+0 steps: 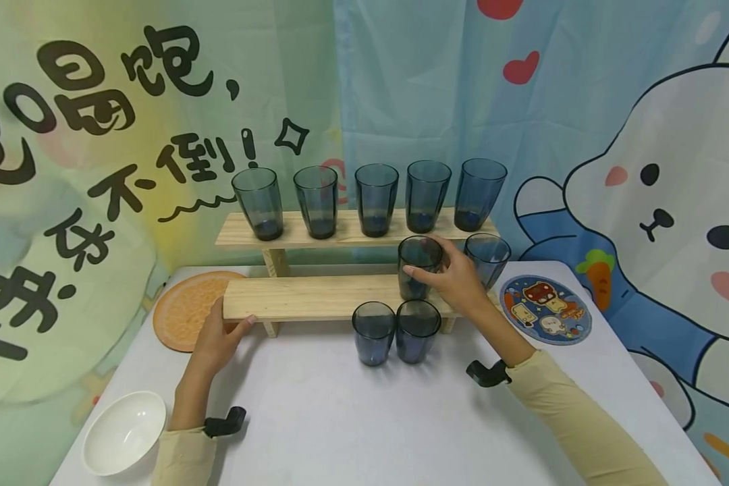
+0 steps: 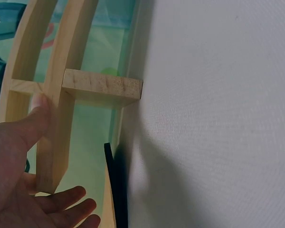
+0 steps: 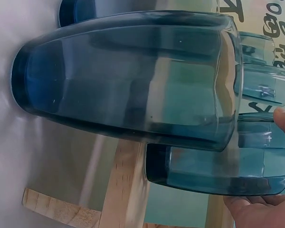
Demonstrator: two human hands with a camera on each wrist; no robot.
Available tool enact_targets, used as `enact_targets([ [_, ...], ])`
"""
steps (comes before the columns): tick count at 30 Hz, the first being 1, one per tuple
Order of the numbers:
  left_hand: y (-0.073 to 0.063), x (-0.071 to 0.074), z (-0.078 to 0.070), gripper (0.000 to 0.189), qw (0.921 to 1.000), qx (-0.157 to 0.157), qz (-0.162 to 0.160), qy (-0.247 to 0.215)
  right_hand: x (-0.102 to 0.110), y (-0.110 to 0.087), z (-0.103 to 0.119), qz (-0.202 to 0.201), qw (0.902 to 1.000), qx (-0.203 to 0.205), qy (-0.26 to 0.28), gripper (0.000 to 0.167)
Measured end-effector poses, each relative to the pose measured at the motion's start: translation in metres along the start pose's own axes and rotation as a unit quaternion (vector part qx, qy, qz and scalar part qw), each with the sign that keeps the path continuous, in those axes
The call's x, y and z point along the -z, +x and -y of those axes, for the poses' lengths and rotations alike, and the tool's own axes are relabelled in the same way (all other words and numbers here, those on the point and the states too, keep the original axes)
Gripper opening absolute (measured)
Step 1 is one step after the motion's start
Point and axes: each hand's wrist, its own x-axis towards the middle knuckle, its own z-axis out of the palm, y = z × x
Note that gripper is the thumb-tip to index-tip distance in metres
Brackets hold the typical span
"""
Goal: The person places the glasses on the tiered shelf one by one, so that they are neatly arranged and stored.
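My right hand (image 1: 455, 277) grips a blue-tinted drinking glass (image 1: 414, 266) near its rim, thumb in front. That glass is upright at the right part of the lower board of a two-step wooden rack (image 1: 304, 297). In the right wrist view the held glass (image 3: 204, 168) has its base at the board's edge, partly behind a nearer glass (image 3: 123, 80). My left hand (image 1: 215, 341) holds the left end of the lower board. In the left wrist view its thumb presses the board (image 2: 57, 128), and the other fingers spread past the end.
Several matching glasses (image 1: 375, 199) line the upper board; another glass (image 1: 488, 256) stands at the lower board's right end. Two glasses (image 1: 373, 334) stand on the white table (image 1: 316, 418) in front. An orange round mat (image 1: 176, 310), a blue patterned mat (image 1: 547, 310) and a white bowl (image 1: 124, 432) lie around.
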Motion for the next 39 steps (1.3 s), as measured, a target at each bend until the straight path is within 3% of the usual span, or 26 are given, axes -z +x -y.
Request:
enact_targets([
  [9, 0.000, -0.001, 0.000, 0.090, 1.0000, 0.000, 0.002, 0.001, 0.001, -0.001, -0.002, 0.001, 0.9999, -0.001, 0.012, 0.091],
  [13, 0.000, -0.002, 0.000, 0.090, 1.0000, 0.002, 0.001, 0.003, 0.001, -0.001, -0.001, 0.007, 1.0000, -0.006, 0.000, 0.098],
  [18, 0.000, -0.002, -0.001, 0.091, 1.0000, 0.006, 0.003, 0.004, 0.000, -0.006, 0.003, -0.012, 0.9994, 0.022, -0.025, 0.104],
  [23, -0.003, -0.001, -0.004, 0.092, 1.0000, 0.008, 0.005, -0.001, 0.003, -0.028, 0.015, -0.078, 0.9887, 0.094, -0.087, 0.078],
  [27, -0.003, 0.000, -0.005, 0.092, 1.0000, 0.008, 0.004, -0.002, 0.007, -0.053, 0.022, -0.104, 0.9811, 0.139, -0.085, 0.052],
  [31, -0.003, 0.000, -0.003, 0.092, 1.0000, 0.005, 0.005, 0.004, 0.006, -0.075, 0.014, -0.095, 0.9854, 0.123, -0.070, 0.045],
  [39, -0.002, 0.001, -0.002, 0.092, 1.0000, 0.004, 0.004, -0.003, -0.014, -0.094, -0.024, -0.032, 0.9968, 0.045, -0.057, 0.076],
])
